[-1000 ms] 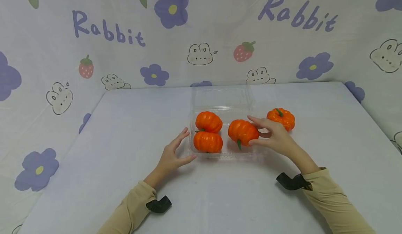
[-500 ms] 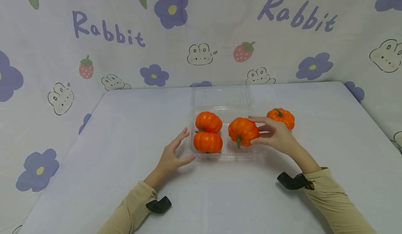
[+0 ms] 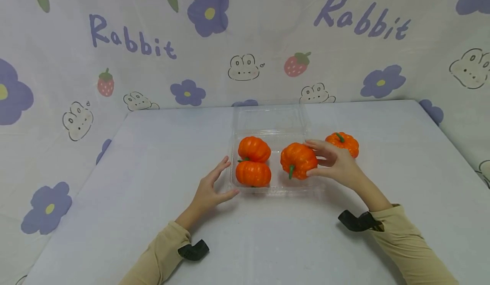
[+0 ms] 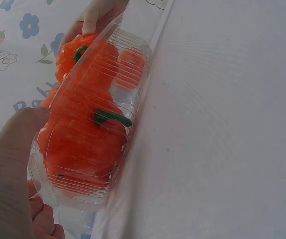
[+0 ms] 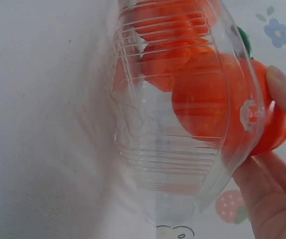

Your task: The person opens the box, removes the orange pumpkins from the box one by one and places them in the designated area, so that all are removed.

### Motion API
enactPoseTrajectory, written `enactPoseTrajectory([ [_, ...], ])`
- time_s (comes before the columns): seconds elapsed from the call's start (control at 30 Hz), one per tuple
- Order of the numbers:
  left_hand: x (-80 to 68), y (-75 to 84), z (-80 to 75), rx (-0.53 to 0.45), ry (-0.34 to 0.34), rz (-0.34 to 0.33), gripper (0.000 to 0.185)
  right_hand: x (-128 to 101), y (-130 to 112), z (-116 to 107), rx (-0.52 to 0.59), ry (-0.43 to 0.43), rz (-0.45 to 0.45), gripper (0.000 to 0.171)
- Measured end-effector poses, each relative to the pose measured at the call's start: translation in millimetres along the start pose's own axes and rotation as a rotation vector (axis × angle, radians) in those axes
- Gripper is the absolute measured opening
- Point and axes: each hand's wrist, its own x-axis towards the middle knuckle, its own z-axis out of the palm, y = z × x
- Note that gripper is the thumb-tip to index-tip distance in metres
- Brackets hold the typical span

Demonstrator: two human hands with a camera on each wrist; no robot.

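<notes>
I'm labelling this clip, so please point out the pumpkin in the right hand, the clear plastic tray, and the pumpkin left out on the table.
held pumpkin (image 3: 297,159): head view, its ribbed orange body.
clear plastic tray (image 3: 275,189): head view, near rim.
loose pumpkin (image 3: 346,144): head view, its orange top.

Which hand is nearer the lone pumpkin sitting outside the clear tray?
Right. The right hand grips a pumpkin over the tray, just in front of the lone pumpkin. The left hand rests at the tray's far left edge.
</notes>
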Motion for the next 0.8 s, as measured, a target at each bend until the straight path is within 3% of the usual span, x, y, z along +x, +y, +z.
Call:
enactPoseTrajectory([
  [0.33, 1.1, 1.4, -1.2, 0.022, -0.018, -0.028, 0.064, 2, 8, -2, 0.016, -0.036, -0.033, 0.059],
  [0.57, -0.6, -2.6, 0.1, 0.022, -0.004, 0.001, 0.064, -1, 27, -6, -0.026, 0.045, -0.003, 0.061],
  [0.8, -1.8, -5.3, 0.8, 0.032, -0.010, 0.001, 0.065, -2, 19, -6, 0.064, 0.114, 0.006, 0.059],
])
